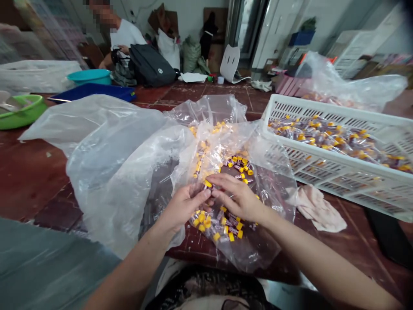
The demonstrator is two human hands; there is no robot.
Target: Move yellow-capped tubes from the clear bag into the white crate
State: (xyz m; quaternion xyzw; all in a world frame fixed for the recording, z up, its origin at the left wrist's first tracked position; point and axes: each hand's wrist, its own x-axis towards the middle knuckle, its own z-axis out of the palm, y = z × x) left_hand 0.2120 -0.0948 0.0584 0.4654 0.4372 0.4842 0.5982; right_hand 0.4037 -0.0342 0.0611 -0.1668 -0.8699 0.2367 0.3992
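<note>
A small dark bottle with a yellow cap [207,184] is pinched between my two hands, just above the heap. My left hand [183,206] closes on it from the left, thumb along its side. From the right, my right hand [238,197] has its thumb and fingertips around the cap end. My fingers cover most of the bottle's body. Under and around both hands, clear plastic bags [254,245] hold several loose small yellow-capped bottles [232,226], more of them [240,164] lying farther back.
A white slatted crate [322,165] filled with bagged yellow-capped pieces stands at right. Near it lie a pale cloth [319,209] and a black flat object [389,234]. A large plastic sheet [106,150] spreads left. Behind are a blue tray [93,92], basins, a dark bag [150,64] and another person [127,36].
</note>
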